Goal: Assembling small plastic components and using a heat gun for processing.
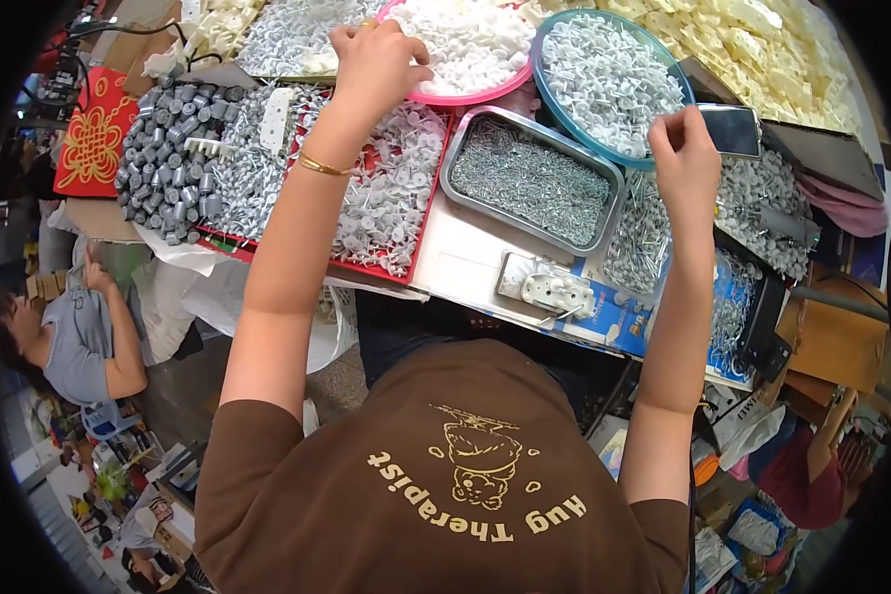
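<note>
The left hand (374,61) sits at the upper middle of the frame, fingers curled together over the rim of a round pink plastic bowl (465,96) heaped with small white plastic caps (470,38); whether it pinches one of them cannot be told. The right hand (685,148) is at the upper right, fingers bunched at the near rim of a round teal plastic bowl (560,111) full of white round-headed plastic parts (604,74); what it grips, if anything, is hidden. Between the two forearms lies a rectangular steel tray (453,176) of small grey metal screws (530,183), its long axis running from upper left to lower right. Left of it a red flat tray (386,267) carries more white parts, and further left lies a heap of dark grey cylinders (163,148). A white plastic socket piece (556,290) lies on the tabletop (460,252) below the steel tray, beside a blue printed sheet (619,322). A red square package with gold knot pattern (94,129) sits at the upper left. A dark phone (731,129) rests just right of the right hand.
</note>
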